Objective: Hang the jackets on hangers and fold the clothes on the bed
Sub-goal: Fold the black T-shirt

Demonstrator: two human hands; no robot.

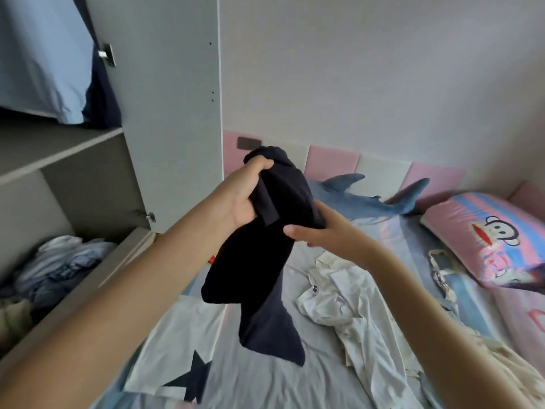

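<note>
Dark garment [259, 276] held aloft over the bed [265, 379], bunched and hanging unevenly; left hand [246, 202] has its fingers curled tight round the upper wad; right hand [324, 231] pinches the side edge, fingers together. Risks, as judged: the loose lower tail may drop onto the crumpled white shirt [339, 293] and tangle; folding from a bunched grip would likely set creases; a slackened pinch would let the cloth slip.

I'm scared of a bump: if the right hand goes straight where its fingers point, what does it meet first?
The right hand points leftward into the dark garment it pinches; past that, probably the left hand, though depth is unclear.
</note>
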